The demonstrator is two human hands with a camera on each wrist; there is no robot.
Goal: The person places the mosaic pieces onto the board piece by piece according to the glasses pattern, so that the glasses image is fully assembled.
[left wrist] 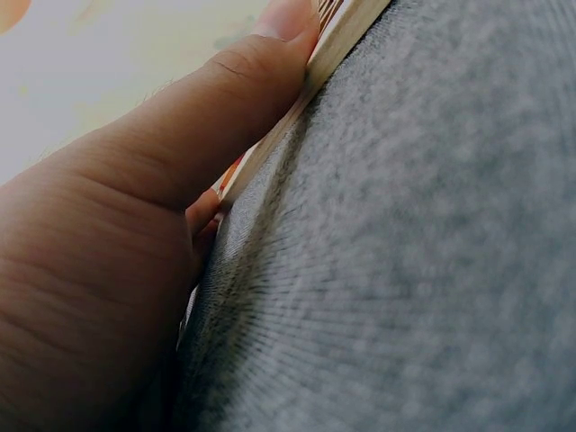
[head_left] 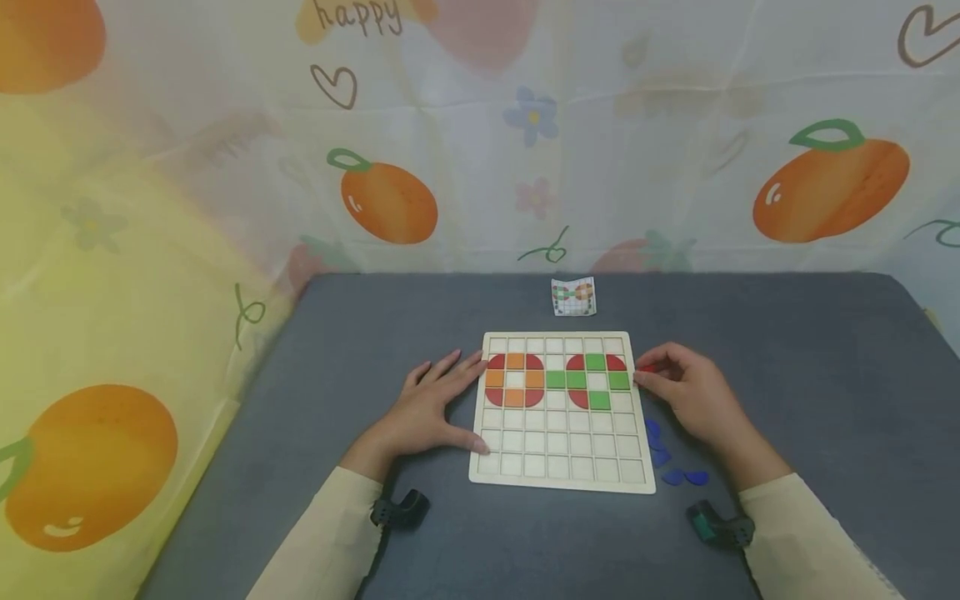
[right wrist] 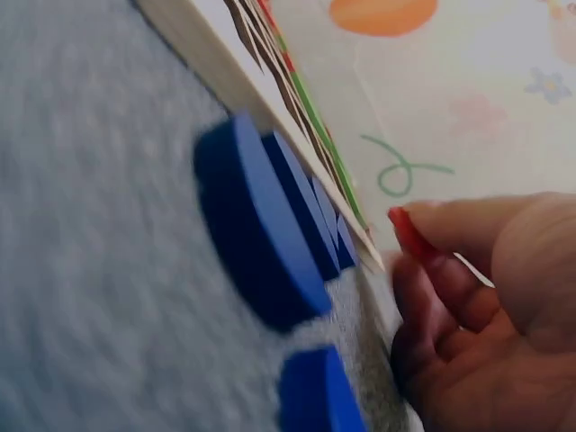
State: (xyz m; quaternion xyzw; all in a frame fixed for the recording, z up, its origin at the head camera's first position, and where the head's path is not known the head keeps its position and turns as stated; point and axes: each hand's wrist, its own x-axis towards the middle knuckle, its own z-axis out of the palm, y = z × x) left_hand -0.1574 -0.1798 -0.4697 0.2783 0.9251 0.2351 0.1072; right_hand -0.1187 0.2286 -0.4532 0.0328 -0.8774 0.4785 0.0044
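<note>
A pale wooden grid board [head_left: 558, 467] lies on the table with red, orange and green tiles set in its upper rows. The left hand [head_left: 435, 408] is spread along the board's left edge, its thumb on the lower left rim and its fingertips at the upper left side. Just off the board's right edge, the right hand [head_left: 693, 392] pinches a small red tile [right wrist: 412, 236] between thumb and fingers. Most of that tile is hidden by the fingers in the head view. Below this hand, several blue tiles [right wrist: 261, 225] with curved edges lie beside the board.
A small pattern card [head_left: 573, 297] with a coloured grid stands behind the board. The grey cloth-covered table [head_left: 360, 333] runs back to a printed curtain [head_left: 465, 125]. Two loose blue tiles [head_left: 696, 477] lie near the board's lower right corner.
</note>
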